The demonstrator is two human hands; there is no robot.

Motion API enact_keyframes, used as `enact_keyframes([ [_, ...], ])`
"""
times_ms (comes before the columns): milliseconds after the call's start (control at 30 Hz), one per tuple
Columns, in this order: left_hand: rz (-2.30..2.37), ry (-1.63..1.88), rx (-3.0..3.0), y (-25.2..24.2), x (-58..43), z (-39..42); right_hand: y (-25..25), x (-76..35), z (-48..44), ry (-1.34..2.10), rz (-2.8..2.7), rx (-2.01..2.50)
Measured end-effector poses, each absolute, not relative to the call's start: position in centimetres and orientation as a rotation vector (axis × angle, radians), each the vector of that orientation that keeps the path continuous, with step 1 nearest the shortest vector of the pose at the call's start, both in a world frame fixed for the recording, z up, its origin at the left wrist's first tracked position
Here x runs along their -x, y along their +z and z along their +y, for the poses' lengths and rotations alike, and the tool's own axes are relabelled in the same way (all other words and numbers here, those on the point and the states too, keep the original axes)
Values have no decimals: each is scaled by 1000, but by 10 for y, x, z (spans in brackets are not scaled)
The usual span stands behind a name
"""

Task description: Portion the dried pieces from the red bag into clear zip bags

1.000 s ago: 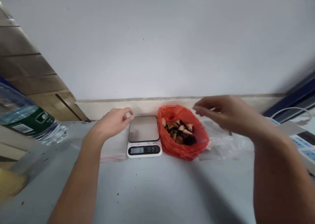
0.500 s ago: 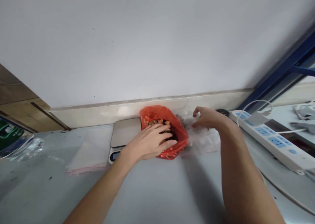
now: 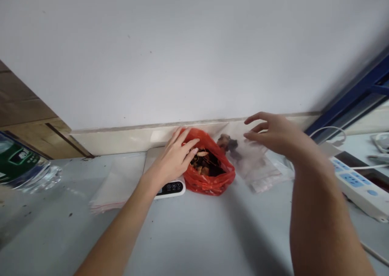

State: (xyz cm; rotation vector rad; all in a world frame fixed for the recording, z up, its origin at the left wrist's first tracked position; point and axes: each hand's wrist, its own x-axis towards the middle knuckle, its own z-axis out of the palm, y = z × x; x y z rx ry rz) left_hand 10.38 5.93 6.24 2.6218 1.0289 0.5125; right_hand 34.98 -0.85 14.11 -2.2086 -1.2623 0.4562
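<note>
My left hand (image 3: 174,158) rests at the left rim of a red plastic bag (image 3: 209,183), fingers spread and the tips over its edge. Inside the bag lie brown, dried-looking pieces (image 3: 205,166) whose kind I cannot make out. My right hand (image 3: 270,132) hovers at the upper right of a clear plastic bag (image 3: 252,162), with its fingers bent and apart. Dark brown lumps (image 3: 227,141) show in that clear bag. Partly under my left hand is a digital scale (image 3: 172,189) with a black button panel.
A stack of clear zip bags (image 3: 114,183) lies left of the scale. Farther left stands a large water bottle (image 3: 26,162) with a green label. On the right are a white power strip (image 3: 360,187) and cables. A wall (image 3: 194,57) rises behind the table.
My left hand has drawn back from over the brown pieces to the red bag's left rim. My right hand has risen slightly, and the clear bag beneath it has shifted, its lumps now more visible.
</note>
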Motion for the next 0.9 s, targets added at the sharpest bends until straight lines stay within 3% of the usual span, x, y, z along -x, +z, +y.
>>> enact_keyframes([
  [200,937,477,-2637,71,-103,52,117,-365,4,376,-1307,2513],
  [333,927,477,-2645,75,-100,50,119,-368,-1,355,-1294,2470],
  [667,874,1109,-2217,94,-90,53,152,-321,-17,346,-1385,1497],
  [900,809,1057,-1605,104,-77,55,145,-287,-7,668,-1611,1210],
])
